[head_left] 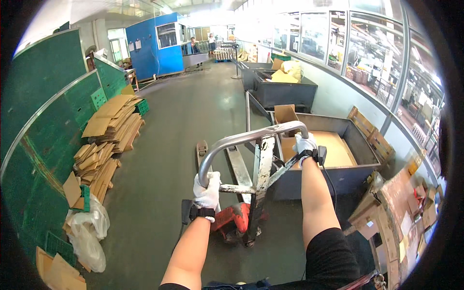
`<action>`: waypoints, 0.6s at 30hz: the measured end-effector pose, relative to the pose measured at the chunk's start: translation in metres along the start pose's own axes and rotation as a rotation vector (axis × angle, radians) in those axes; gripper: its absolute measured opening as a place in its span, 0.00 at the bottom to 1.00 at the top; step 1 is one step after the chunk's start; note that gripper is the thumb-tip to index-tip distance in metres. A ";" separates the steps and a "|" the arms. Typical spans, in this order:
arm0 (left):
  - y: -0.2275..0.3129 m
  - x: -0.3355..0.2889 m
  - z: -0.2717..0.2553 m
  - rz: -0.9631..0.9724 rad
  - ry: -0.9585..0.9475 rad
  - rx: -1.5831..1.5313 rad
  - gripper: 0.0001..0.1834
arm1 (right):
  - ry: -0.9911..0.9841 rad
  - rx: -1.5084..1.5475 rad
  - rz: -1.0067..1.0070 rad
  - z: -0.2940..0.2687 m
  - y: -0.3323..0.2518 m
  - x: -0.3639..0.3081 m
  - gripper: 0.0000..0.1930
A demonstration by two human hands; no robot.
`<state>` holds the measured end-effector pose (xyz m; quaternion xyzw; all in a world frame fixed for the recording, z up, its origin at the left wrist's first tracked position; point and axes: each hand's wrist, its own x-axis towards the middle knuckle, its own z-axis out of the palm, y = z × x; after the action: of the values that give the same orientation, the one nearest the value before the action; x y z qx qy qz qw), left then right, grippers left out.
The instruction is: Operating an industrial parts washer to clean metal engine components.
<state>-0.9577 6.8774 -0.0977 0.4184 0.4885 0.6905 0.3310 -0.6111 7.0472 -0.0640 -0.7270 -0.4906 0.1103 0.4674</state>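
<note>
A pallet jack [262,164] stands before me, its bare metal loop handle [241,137] tilted toward me on a chipped white shaft. My left hand [207,192], in a white glove, is closed round the left side of the loop. On the right side of the same loop my right hand [304,144], gloved too, is closed as well. Both wrists wear black straps with small dark devices. Beyond the shaft the grey forks [238,164] lie low above the floor, with nothing on the visible parts. The red base [234,218] sits below the handle.
Flattened cardboard stacks [108,123] line the green wall at left, with plastic bags [89,227] nearer. Along the right stand large dark metal bins [319,179] holding cardboard. A cluttered bench [396,227] is close at right. Farther off are a blue booth [154,48] and people.
</note>
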 end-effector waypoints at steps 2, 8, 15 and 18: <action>-0.012 0.041 0.021 -0.016 -0.053 -0.109 0.09 | 0.111 -0.078 -0.049 0.021 0.028 0.050 0.12; -0.026 0.163 0.020 0.090 -0.023 -0.044 0.08 | 0.177 -0.059 -0.038 0.113 -0.044 0.099 0.13; -0.098 0.314 0.055 0.006 -0.179 -0.030 0.14 | 0.303 -0.235 0.036 0.192 -0.027 0.197 0.12; -0.107 0.378 0.070 -0.041 -0.235 -0.080 0.14 | 0.263 -0.211 0.107 0.216 -0.031 0.240 0.17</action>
<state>-1.0524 7.2652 -0.0908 0.4728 0.4269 0.6486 0.4166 -0.6453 7.3691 -0.0850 -0.8052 -0.3947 -0.0132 0.4423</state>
